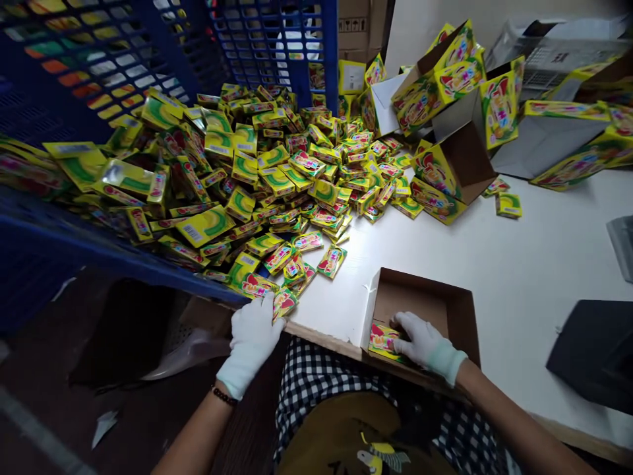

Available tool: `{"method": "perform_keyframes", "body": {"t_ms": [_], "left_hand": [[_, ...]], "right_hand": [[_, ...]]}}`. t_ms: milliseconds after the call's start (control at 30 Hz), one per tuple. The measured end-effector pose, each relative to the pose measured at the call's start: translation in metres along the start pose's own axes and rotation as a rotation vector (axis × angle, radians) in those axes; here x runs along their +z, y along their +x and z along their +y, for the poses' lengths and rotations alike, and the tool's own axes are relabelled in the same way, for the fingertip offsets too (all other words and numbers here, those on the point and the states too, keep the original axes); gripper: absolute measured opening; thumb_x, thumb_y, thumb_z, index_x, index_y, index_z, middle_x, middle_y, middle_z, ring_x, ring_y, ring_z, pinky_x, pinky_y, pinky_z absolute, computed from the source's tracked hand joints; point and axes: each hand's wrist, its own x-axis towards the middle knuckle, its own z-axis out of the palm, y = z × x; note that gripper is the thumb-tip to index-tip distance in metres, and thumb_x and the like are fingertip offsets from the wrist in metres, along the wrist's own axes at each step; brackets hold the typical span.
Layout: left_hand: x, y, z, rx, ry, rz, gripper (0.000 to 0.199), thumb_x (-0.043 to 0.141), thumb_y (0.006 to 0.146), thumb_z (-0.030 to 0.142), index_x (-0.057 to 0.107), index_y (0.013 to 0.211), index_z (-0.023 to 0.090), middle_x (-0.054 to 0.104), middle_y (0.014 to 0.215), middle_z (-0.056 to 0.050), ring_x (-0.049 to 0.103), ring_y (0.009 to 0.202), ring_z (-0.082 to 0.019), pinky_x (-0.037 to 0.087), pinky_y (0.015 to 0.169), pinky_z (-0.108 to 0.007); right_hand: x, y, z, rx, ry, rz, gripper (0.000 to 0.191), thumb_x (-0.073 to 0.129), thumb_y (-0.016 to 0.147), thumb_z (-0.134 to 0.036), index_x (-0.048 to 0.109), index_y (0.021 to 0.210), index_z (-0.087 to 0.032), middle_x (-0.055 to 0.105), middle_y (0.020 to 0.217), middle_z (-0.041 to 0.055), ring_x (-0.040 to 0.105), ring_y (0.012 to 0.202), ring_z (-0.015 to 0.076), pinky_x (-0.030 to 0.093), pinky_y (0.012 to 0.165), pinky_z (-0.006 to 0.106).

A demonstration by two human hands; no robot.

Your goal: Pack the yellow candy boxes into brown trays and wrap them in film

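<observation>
My left hand (254, 336), in a white glove, is closed on a small yellow box (285, 304) printed with a watermelon picture, at the table's front edge. Beside it spreads a large heap of the same small boxes (277, 178). Inside an open brown carton (420, 276), my gloved right hand (422, 340) has its fingers curled at the end of a small yellow box (382, 336) lying in the near left corner. Its fingertips are partly hidden behind the hand and the carton's shade.
A blue plastic crate (316, 59), tipped on its side, holds part of the heap at left. Several open yellow display cartons (440, 175) stand at the back right. Two loose small boxes (509, 205) lie near them. A dark object (588, 349) sits at the right.
</observation>
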Motion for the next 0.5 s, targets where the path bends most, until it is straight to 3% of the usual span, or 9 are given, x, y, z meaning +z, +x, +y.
{"method": "perform_keyframes", "body": {"t_ms": [67, 133, 200, 333, 400, 500], "left_hand": [[0.003, -0.001, -0.001, 0.035, -0.09, 0.025, 0.057, 0.059, 0.084, 0.04, 0.052, 0.132, 0.01, 0.064, 0.111, -0.017, 0.061, 0.105, -0.035, 0.047, 0.09, -0.049], [0.003, -0.007, 0.016, 0.091, -0.313, 0.144, 0.055, 0.061, 0.083, 0.043, 0.053, 0.127, 0.012, 0.063, 0.116, -0.016, 0.059, 0.111, -0.033, 0.046, 0.096, -0.047], [-0.002, -0.016, 0.048, 0.138, -0.598, 0.25, 0.054, 0.064, 0.083, 0.044, 0.051, 0.126, 0.016, 0.061, 0.117, -0.014, 0.059, 0.111, -0.03, 0.047, 0.097, -0.044], [-0.015, -0.032, 0.124, 0.329, -0.941, 0.305, 0.054, 0.066, 0.082, 0.038, 0.047, 0.129, 0.019, 0.06, 0.115, -0.012, 0.061, 0.107, -0.026, 0.05, 0.096, -0.042], [-0.019, -0.03, 0.142, 0.488, -0.954, 0.324, 0.06, 0.066, 0.081, 0.038, 0.044, 0.133, 0.017, 0.059, 0.119, -0.014, 0.059, 0.112, -0.028, 0.05, 0.098, -0.042], [-0.019, -0.006, 0.131, 0.57, -0.788, 0.419, 0.066, 0.065, 0.082, 0.046, 0.043, 0.137, 0.017, 0.054, 0.131, -0.017, 0.052, 0.125, -0.034, 0.044, 0.106, -0.048]], "right_hand": [[-0.007, -0.004, -0.006, -0.01, 0.029, 0.075, 0.033, 0.056, 0.087, -0.038, 0.061, 0.112, -0.018, 0.064, 0.112, 0.0106, 0.062, 0.102, 0.0242, 0.045, 0.087, 0.033], [-0.018, -0.012, -0.022, -0.019, 0.081, 0.194, 0.031, 0.049, 0.09, -0.04, 0.063, 0.108, -0.02, 0.066, 0.11, 0.0089, 0.063, 0.099, 0.0234, 0.046, 0.085, 0.033], [-0.029, -0.02, -0.047, -0.041, 0.15, 0.262, 0.031, 0.046, 0.091, -0.043, 0.066, 0.104, -0.022, 0.07, 0.105, 0.0064, 0.065, 0.094, 0.0229, 0.047, 0.082, 0.033], [-0.04, -0.035, -0.088, -0.048, 0.245, 0.2, 0.041, 0.053, 0.087, -0.05, 0.064, 0.116, -0.024, 0.073, 0.093, 0.0031, 0.068, 0.083, 0.0236, 0.049, 0.079, 0.035], [-0.046, -0.037, -0.084, -0.019, 0.233, 0.213, 0.042, 0.049, 0.089, -0.049, 0.062, 0.119, -0.022, 0.073, 0.088, 0.0038, 0.069, 0.081, 0.0246, 0.05, 0.079, 0.036], [-0.061, -0.032, -0.047, -0.072, 0.176, 0.316, 0.044, 0.046, 0.092, -0.043, 0.054, 0.129, -0.021, 0.074, 0.1, 0.0066, 0.07, 0.092, 0.026, 0.052, 0.083, 0.037]]}}
